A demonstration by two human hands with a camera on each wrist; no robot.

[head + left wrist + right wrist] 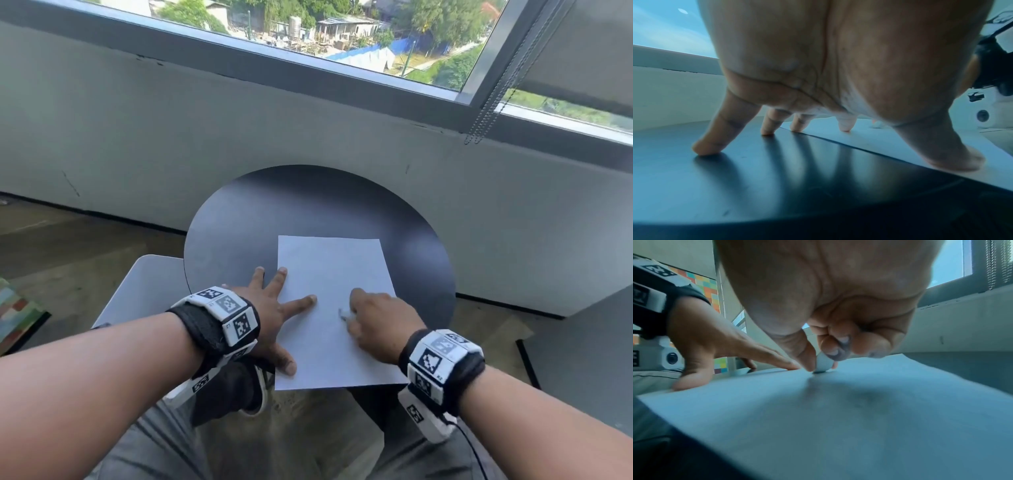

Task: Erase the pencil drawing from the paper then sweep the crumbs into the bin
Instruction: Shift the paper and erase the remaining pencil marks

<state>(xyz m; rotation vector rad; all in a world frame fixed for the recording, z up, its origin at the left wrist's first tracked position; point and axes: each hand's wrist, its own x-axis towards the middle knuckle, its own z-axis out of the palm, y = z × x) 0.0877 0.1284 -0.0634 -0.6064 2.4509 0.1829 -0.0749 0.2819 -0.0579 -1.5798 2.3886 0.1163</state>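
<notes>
A white sheet of paper [329, 267] lies on the round black table [308, 198], its near edge hanging over the table's rim. My left hand [270, 318] is spread with straight fingers. Its thumb and two fingers press the paper's left edge [900, 142]; the other fingertips [705, 147] stand on the bare table [756, 178]. My right hand [373, 315] pinches a small white eraser [343, 314] between thumb and fingers, its tip down on the paper [838, 418]. In the right wrist view the eraser [823, 364] touches the sheet next to the left hand [715, 340]. Only a faint grey smudge shows by the eraser.
A pale grey flat-topped object [147, 284] stands left of the table, partly behind my left arm. A colourful patterned thing [13, 315] lies on the floor at far left. A grey wall and window run behind the table, and a grey block [582, 342] stands at right.
</notes>
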